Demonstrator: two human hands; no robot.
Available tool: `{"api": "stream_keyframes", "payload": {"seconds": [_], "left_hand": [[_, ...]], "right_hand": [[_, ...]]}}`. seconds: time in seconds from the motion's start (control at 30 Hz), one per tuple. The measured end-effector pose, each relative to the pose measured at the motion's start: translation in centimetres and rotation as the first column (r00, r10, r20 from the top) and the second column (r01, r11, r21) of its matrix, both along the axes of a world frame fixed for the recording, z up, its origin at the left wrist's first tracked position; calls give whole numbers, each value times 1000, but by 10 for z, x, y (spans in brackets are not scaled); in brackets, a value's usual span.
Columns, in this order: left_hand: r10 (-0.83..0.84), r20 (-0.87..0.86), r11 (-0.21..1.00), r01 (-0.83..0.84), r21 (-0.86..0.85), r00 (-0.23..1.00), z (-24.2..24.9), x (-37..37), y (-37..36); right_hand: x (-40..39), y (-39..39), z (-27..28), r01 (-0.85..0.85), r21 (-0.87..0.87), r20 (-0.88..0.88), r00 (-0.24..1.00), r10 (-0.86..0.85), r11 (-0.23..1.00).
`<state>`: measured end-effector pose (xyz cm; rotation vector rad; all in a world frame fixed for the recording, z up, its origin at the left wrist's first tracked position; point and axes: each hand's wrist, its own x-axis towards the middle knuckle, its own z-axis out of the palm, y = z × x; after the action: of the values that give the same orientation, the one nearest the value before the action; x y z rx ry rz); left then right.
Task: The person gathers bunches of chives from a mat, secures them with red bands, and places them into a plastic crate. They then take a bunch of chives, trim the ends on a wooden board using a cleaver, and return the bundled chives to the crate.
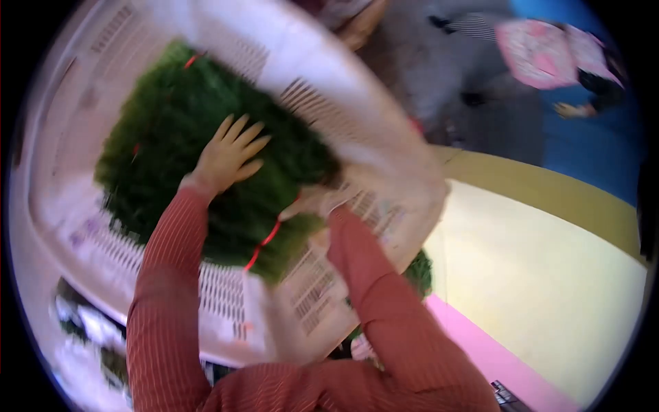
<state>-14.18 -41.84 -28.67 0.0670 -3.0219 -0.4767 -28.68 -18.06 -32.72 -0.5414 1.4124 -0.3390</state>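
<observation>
A large white slotted basket (384, 137) fills the left and middle of the head view. Inside it lies a thick mass of green leafy stalks (171, 130), with red ties showing in several places. My left hand (230, 154) is pressed on top of the greens, its gloved fingers spread. At the right end of the bundle, beside a red tie (264, 247), is my right hand (316, 202). Its thumb or a finger reaches toward the tie; the other fingers are blurred and partly hidden by the greens and basket.
Right of the basket is a pale yellow surface (522, 261) with a pink strip (473, 336) along it. More greens (419, 275) show beside the basket. Another person in a pink patterned garment (535, 55) is at the upper right; part of someone's arm (364, 24) shows at the top.
</observation>
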Motion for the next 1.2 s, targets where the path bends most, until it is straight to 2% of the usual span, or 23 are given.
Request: {"api": "stream_keyframes", "payload": {"seconds": [0.03, 0.07, 0.13, 0.2, 0.27, 0.33, 0.37, 0.43, 0.47, 0.53, 0.6, 0.67, 0.73, 0.77, 0.8, 0.83, 0.87, 0.9, 0.93, 1.0, 1.03, 1.1, 1.2], "left_hand": [[3, -42, 1000, -3, -12, 999, 0, -1, 0], [-2, -42, 1000, 2, 6, 999, 0, -1, 0], [-9, -43, 1000, 10, 22, 999, 1, 0, -1], [-4, -66, 1000, 6, 23, 998, -2, 1, -3], [-3, -105, 1000, 4, 9, 994, -3, 5, -2], [-24, 27, 996, 21, 91, 999, -2, 10, -1], [-26, 8, 995, 25, 93, 1000, -3, 12, 0], [-34, 23, 990, 30, 136, 999, -4, 18, -2], [-31, 20, 991, 28, 134, 999, -8, 20, -1], [-29, -18, 995, 30, 91, 999, -16, 15, -1], [-26, -23, 995, 28, 94, 999, -20, 16, 1], [-27, -12, 996, 28, 82, 1000, -18, 16, 0], [-25, -14, 998, 26, 64, 1000, -9, 5, -2], [-26, 18, 998, 25, 63, 999, -4, 11, 1], [-15, 5, 1000, 14, 28, 1000, 0, 7, 2], [-22, 17, 1000, 21, 22, 1000, 8, 5, 2], [-4, 5, 1000, 4, 25, 1000, 3, 4, 4], [-33, 16, 999, 32, 43, 999, 1, 10, 3], [-40, 0, 998, 40, 45, 999, -7, 8, -2], [-22, 27, 999, 21, 46, 999, -25, 13, 0], [-14, 40, 999, 12, 36, 999, -25, 11, -3], [-18, 46, 1000, 17, 17, 999, -23, 12, -1], [-28, 24, 999, 28, 22, 999, -27, 12, -4]], "right_hand": [[0, -11, 27, -146, 63, -193, 969, 156, 987], [1, -19, 50, -125, 58, -233, 963, 135, 990], [9, -12, 46, 43, -33, -119, 992, -47, 999], [19, 11, -22, 46, -195, -96, 993, -66, 980], [16, -6, 27, -15, -98, -117, 993, 3, 995], [22, -8, 40, -69, 7, -204, 977, 69, 998], [24, -7, 41, -67, 10, -222, 973, 67, 998], [29, -5, 29, -50, -3, -39, 998, 49, 999], [35, -2, 21, -52, -6, -41, 998, 52, 999], [34, 0, 9, -30, 25, -197, 980, 34, 999], [32, 6, 3, -12, 16, -152, 988, 14, 1000], [33, 11, 3, 105, -8, -54, 993, -106, 994], [23, -2, 32, -52, -49, -50, 998, 49, 997], [25, -5, 45, -279, 260, -462, 805, 372, 925], [9, -7, 49, -351, 263, -412, 801, 434, 898], [-8, -2, 24, -340, 141, -227, 903, 365, 930], [1, 4, 32, -19, 134, -253, 966, 53, 991], [0, -9, 69, 169, 81, -40, 985, -166, 982], [-10, -7, 36, 145, 84, -16, 989, -144, 986], [-14, -14, 38, -9, 172, -140, 990, 33, 985], [-12, -15, 31, -18, 161, -128, 991, 39, 987], [-2, -3, 26, 35, 260, -225, 974, 25, 965], [6, -15, 61, 99, 250, -193, 980, -51, 963]]}}
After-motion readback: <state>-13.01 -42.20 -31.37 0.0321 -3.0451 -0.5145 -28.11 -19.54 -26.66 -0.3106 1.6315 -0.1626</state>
